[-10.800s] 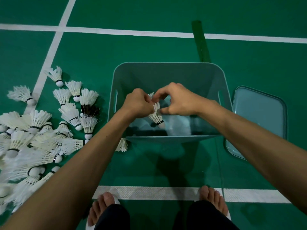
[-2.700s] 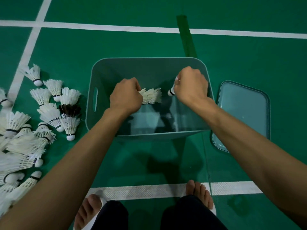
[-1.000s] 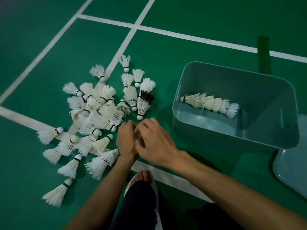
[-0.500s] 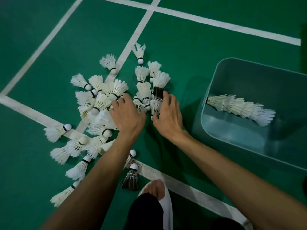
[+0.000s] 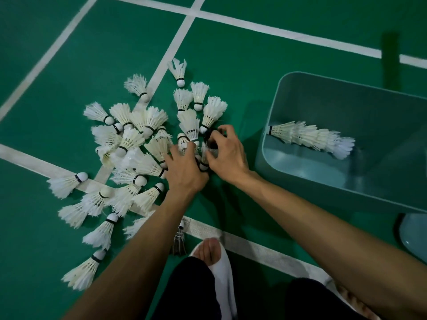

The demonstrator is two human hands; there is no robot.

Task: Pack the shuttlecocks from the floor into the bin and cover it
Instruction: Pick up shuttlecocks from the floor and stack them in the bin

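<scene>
Grip: shuttlecocks (image 5: pixel 184 140) held in curled left hand (image 5: pixel 184 174) and right hand (image 5: pixel 227 158), beside bin (image 5: pixel 323 105) | step: gathering | next: to be lifted into bin.

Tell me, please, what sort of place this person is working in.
Most likely an indoor badminton court: a green sports floor marked with white court lines, a pile of feather shuttlecocks lying on it, and a nested stack of them in the bin.

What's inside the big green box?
A stack of white shuttlecocks nested together, lying on its side in the bin. The bin's near wall hides part of the bottom, and its right end is out of view.
</scene>
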